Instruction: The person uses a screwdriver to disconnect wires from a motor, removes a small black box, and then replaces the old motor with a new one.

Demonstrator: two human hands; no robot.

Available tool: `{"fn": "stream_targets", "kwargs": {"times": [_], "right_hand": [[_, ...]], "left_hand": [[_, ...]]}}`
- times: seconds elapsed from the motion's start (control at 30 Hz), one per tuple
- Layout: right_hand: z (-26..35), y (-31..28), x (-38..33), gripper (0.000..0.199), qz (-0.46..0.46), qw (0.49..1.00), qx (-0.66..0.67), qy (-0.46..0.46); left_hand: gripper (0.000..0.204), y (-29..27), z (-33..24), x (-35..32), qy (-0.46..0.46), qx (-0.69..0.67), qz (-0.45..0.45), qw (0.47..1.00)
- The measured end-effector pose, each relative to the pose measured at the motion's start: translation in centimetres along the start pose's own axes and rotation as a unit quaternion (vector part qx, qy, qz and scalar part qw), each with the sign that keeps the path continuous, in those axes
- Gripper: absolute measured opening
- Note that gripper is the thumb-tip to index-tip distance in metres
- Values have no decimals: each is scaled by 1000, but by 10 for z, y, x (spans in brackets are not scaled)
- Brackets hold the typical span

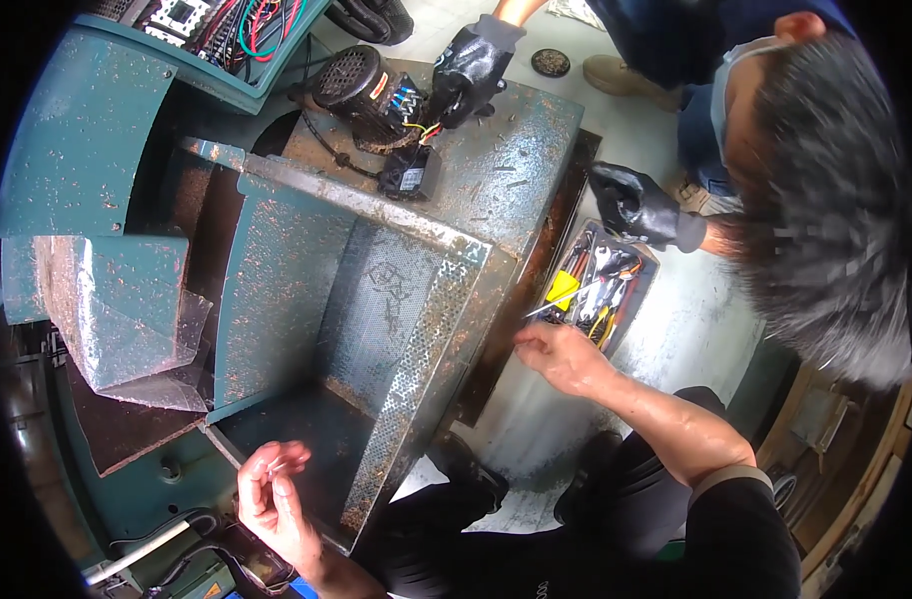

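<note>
My left hand is raised over the near-left edge of the metal housing; its fingers are loosely curled, the thumb apart, and I see nothing held. My right hand is at the near end of the tool tray, fingers drawn together; what they hold, if anything, is hidden. A thin pale rod lies across the tray just beyond those fingers. Opposite me, a co-worker's gloved hand is at the motor with exposed coloured wires; the other gloved hand is above the tray.
A black box sits beside the motor on the housing. At upper left is an open electrical cabinet full of wires. Clear plastic sheeting covers a green panel at left. The co-worker's head leans in at right. Metal shavings litter the surfaces.
</note>
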State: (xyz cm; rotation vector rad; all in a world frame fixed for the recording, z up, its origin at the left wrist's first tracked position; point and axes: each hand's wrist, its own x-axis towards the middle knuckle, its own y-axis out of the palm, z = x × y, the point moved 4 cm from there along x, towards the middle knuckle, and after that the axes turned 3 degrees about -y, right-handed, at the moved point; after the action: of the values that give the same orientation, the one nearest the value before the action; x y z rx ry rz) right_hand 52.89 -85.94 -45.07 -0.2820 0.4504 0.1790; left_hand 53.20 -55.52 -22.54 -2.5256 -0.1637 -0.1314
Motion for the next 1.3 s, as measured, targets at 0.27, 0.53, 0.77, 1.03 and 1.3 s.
{"fn": "stream_targets", "kwargs": {"times": [0.27, 0.53, 0.77, 1.03, 1.3], "right_hand": [[-5, 1, 0, 33, -1, 1000, -3, 4], [2, -13, 5, 35, -43, 999, -7, 2], [24, -31, 4, 37, -158, 984, 34, -75], [38, -42, 6, 66, -122, 986, 67, -90], [12, -29, 13, 41, -108, 980, 166, -22]], "left_hand": [[30, 1, -1, 0, -3, -12, -6, 1000], [30, 1, -2, 0, -10, -13, -12, 1000], [31, 1, -2, 0, -4, -11, -19, 1000], [29, 1, -1, 1, 17, 3, -4, 1000], [29, 2, 0, -1, 5, 8, -10, 1000]]}}
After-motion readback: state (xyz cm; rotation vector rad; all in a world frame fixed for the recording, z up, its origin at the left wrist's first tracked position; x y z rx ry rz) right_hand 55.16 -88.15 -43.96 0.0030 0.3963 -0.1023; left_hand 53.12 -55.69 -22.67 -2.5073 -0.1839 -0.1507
